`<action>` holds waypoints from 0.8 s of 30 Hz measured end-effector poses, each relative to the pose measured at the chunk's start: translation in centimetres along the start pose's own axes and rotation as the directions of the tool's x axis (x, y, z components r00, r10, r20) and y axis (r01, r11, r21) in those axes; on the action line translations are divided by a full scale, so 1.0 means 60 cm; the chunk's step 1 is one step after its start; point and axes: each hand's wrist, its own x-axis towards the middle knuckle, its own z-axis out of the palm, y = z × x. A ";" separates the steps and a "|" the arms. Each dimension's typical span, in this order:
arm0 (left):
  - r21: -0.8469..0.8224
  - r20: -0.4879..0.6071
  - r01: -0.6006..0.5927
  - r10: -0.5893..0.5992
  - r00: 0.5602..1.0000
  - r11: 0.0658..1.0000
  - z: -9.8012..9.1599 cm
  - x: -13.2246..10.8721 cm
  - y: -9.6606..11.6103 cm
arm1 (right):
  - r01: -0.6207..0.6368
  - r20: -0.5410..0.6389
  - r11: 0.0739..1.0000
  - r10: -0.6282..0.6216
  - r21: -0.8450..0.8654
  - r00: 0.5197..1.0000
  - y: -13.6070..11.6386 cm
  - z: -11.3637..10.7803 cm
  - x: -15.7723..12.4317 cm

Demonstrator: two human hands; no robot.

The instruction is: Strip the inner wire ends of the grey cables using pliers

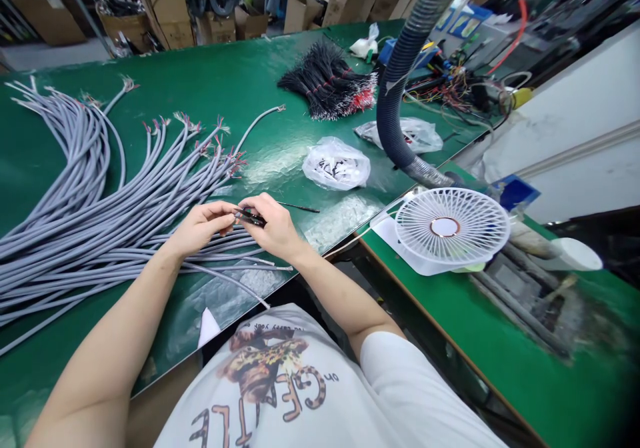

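My left hand (206,227) is closed, thumb and fingertips pinched together near the cable ends; what lies in the pinch is too small to make out. Against it, my right hand (273,227) wraps round a small black tool (253,217), whose kind is mostly hidden by the fingers. Under and beside both hands spread many grey cables (150,201), several with stripped ends showing red and white wires. Just beyond my right hand lies a thin black rod (305,208). A clear plastic bag (336,163) of small dark and white pieces sits farther off.
Bundles of black wires (327,78) lie at the back of the green table (200,61). A ribbed duct hose (395,95) hangs down on the right, near a white round fan (453,227). Another plastic bag (423,135) lies behind the hose. Cardboard boxes (173,18) stand beyond the table.
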 end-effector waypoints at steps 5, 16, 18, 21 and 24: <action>0.012 -0.009 -0.023 0.024 1.000 1.000 -0.001 0.003 -0.006 | -0.028 -0.001 0.996 0.028 -0.089 1.000 0.006 0.012 0.001; 0.104 0.100 -0.068 0.057 0.993 0.992 -0.007 -0.004 0.001 | -0.263 0.120 0.858 0.234 0.442 0.965 0.010 0.003 0.016; 0.190 0.125 -0.106 0.083 0.989 0.976 -0.010 -0.005 0.004 | -0.342 0.175 0.758 0.295 0.555 0.939 0.016 0.000 0.019; 0.362 0.120 -0.151 0.115 0.986 0.920 -0.009 -0.008 0.011 | -0.363 0.042 0.744 0.412 0.561 0.910 0.038 -0.015 0.017; 0.366 -0.040 -0.134 0.159 0.986 0.921 -0.005 -0.011 0.022 | -0.350 -0.168 0.848 0.442 0.399 0.881 0.072 -0.047 -0.001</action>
